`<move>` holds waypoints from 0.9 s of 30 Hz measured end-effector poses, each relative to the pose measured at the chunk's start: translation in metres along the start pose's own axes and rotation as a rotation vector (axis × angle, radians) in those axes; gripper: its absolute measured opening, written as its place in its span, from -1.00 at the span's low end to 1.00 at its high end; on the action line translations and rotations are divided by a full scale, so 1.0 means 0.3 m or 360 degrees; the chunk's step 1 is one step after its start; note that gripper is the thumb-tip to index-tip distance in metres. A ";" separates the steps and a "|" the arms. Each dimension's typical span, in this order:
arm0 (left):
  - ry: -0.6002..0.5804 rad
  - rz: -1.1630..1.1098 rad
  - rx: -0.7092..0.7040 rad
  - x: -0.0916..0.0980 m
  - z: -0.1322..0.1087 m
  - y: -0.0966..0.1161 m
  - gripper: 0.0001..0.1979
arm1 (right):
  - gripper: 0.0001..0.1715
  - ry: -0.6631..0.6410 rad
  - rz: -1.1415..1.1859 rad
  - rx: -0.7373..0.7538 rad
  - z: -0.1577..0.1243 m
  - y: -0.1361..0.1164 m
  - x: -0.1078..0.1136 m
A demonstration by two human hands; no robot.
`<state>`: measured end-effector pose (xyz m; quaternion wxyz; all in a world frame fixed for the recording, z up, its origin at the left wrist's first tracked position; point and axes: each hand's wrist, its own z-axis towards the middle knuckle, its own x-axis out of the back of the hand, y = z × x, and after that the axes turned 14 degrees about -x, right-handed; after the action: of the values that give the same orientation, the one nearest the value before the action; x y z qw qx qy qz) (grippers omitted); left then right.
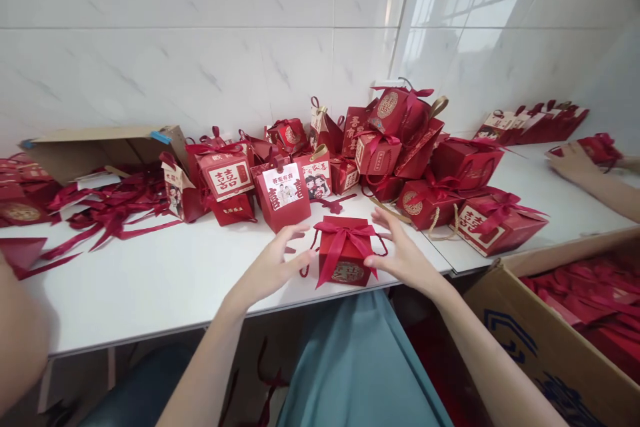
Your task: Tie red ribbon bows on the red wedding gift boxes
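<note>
A small red gift box (345,257) with a gold emblem stands at the table's front edge. A red ribbon bow (349,233) is tied on it, its tails hanging over the front. Twisted red cord handles show at both sides. My left hand (275,260) is open to the left of the box, thumb and fingers spread close to the cord. On the other side my right hand (405,253) is open too, its fingers apart around the right cord. Its thumb tip is at the box's front right edge; whether it presses there I cannot tell.
Several red gift boxes (285,197) are heaped along the wall. A cardboard box (115,147) stands by loose ribbons (120,203) at left. At right, a co-worker's hand (575,161) is on a red box. A large carton (530,340) holds red pieces. Another person's arm (20,333) shows at left.
</note>
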<state>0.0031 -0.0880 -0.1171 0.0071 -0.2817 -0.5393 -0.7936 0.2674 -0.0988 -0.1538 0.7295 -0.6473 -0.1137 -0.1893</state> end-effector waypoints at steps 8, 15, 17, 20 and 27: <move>0.0141 -0.0652 -0.0156 -0.134 0.040 -0.024 -0.47 | 0.20 -0.0126 -0.0187 0.0029 -0.017 -0.014 -0.048; 0.0695 -0.0524 -0.0017 -0.175 0.008 0.064 -0.62 | 0.19 0.0149 -0.0256 0.0478 -0.110 -0.049 -0.039; 0.0712 -0.0488 -0.0014 -0.173 -0.004 0.079 -0.65 | 0.19 0.0205 -0.0296 0.0586 -0.132 -0.069 -0.030; 0.0754 -0.0229 -0.0142 -0.171 -0.028 0.100 -0.72 | 0.19 0.0218 -0.0322 0.0681 -0.154 -0.088 -0.021; 0.0984 0.0750 -0.1267 -0.231 -0.113 0.204 -0.85 | 0.15 0.0236 -0.0227 0.0700 -0.176 -0.095 -0.033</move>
<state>0.0657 -0.1630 -0.1054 0.2354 -0.1298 -0.0931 -0.9587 0.2424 -0.1523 -0.1394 0.8440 -0.4477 -0.1438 -0.2579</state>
